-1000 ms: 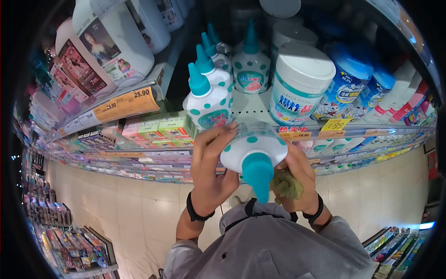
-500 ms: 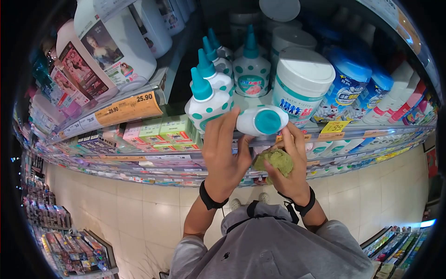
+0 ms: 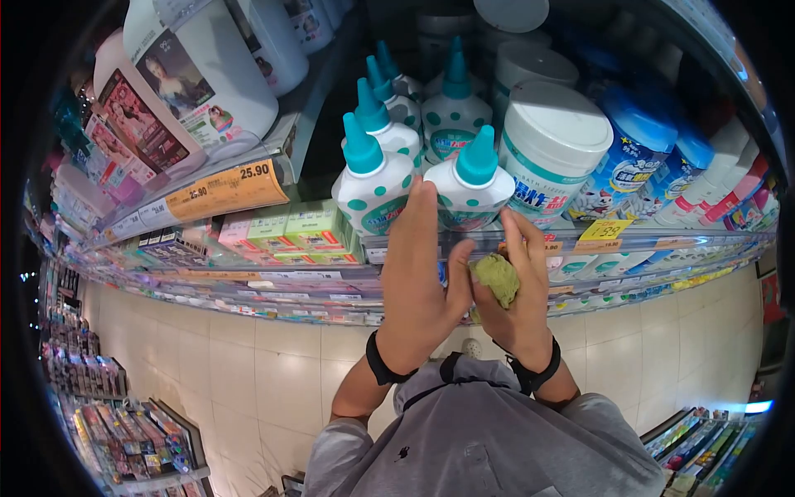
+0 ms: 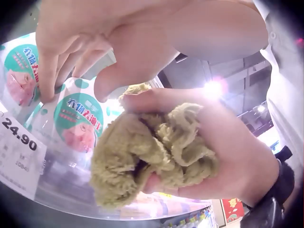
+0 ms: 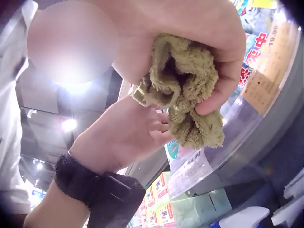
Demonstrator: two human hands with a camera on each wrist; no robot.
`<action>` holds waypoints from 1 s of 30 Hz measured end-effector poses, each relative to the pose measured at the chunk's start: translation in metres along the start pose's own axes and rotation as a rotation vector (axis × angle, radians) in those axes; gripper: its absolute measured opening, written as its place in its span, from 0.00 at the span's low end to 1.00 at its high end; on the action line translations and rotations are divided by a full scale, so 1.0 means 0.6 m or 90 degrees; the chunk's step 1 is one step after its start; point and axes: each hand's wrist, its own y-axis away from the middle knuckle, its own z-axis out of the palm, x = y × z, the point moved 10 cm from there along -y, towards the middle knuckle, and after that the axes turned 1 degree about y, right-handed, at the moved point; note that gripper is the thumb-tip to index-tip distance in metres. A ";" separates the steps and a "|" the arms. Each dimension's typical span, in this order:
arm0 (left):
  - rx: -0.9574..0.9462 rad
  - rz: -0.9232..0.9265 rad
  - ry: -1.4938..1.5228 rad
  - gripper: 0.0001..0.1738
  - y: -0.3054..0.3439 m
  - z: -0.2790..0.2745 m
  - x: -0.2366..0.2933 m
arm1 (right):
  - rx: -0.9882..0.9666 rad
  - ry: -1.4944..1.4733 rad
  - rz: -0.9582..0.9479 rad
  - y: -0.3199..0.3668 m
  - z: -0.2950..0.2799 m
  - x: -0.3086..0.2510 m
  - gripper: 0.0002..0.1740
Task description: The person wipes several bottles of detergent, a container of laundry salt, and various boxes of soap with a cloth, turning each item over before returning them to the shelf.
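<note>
A white bottle (image 3: 470, 192) with green dots and a teal nozzle cap stands upright at the shelf's front edge, beside a matching bottle (image 3: 368, 195). My left hand (image 3: 418, 269) has its fingers straight, with the fingertips at the left side of the front bottle and the thumb apart. In my right hand (image 3: 522, 311) is a crumpled olive-green cloth (image 3: 495, 282), gripped against the palm; its fingertips reach up to the bottle's right side. The left wrist view shows the cloth (image 4: 152, 147) bunched below the bottle labels, and in the right wrist view it hangs folded from the curled fingers (image 5: 228, 80).
More dotted bottles (image 3: 455, 108) stand behind. White tubs (image 3: 556, 132) and blue-lidded containers (image 3: 633, 124) line the right. Large detergent jugs (image 3: 203, 83) stand on the left shelf, above green boxes (image 3: 319, 228). Price tags (image 3: 604, 229) run along the shelf edge.
The bottle, earlier held by both hands with its cap tipped toward me, has moved forward onto the shelf and turned upright. The left fingers have straightened; the cloth stays in the right hand.
</note>
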 end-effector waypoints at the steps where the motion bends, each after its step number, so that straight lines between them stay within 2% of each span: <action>1: -0.012 0.006 -0.025 0.41 -0.002 0.002 0.005 | 0.003 -0.008 0.007 -0.001 0.001 0.001 0.47; 6: -0.041 0.022 -0.089 0.43 -0.006 0.007 0.017 | 0.004 -0.021 0.015 -0.004 0.001 -0.002 0.46; 9: 0.035 0.008 -0.033 0.39 -0.006 -0.005 0.019 | -0.009 -0.016 0.029 -0.005 0.004 0.001 0.45; 18: 0.019 -0.035 -0.007 0.34 0.001 -0.015 0.006 | -0.028 -0.016 0.012 0.000 0.005 0.000 0.38; 21: 0.091 -0.033 -0.078 0.33 0.007 -0.066 0.006 | -0.030 -0.057 -0.009 0.006 0.001 0.002 0.35; 24: 0.298 -0.055 -0.094 0.30 0.017 -0.131 -0.036 | -0.031 -0.117 -0.064 0.007 0.000 -0.002 0.31; 27: 0.239 -0.193 0.064 0.31 -0.007 -0.124 -0.085 | -0.061 -0.169 -0.094 0.005 0.013 -0.013 0.30; 30: 0.141 -0.201 0.094 0.30 -0.011 -0.114 -0.127 | -0.095 -0.183 -0.086 -0.006 0.028 -0.028 0.28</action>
